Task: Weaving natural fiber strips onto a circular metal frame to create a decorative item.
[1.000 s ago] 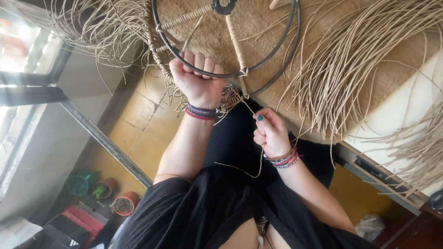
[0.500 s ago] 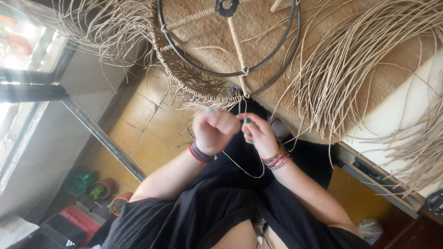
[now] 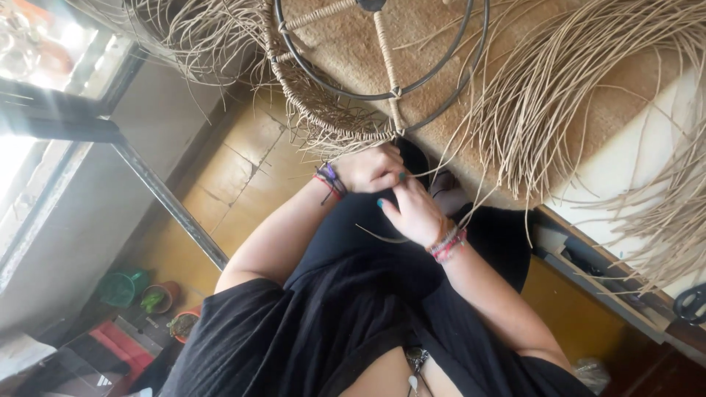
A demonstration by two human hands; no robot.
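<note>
Both hands meet just below the woven rim (image 3: 323,121), left hand (image 3: 371,169) fisted on a strand (image 3: 382,237), right hand (image 3: 412,213) pinching it too — pull hard and it might snap.

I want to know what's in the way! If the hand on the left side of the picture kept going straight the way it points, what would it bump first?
Probably the woven rim of the round metal frame: the left hand points up toward it, just below its loose straw ends. Depth is hard to judge.
</note>
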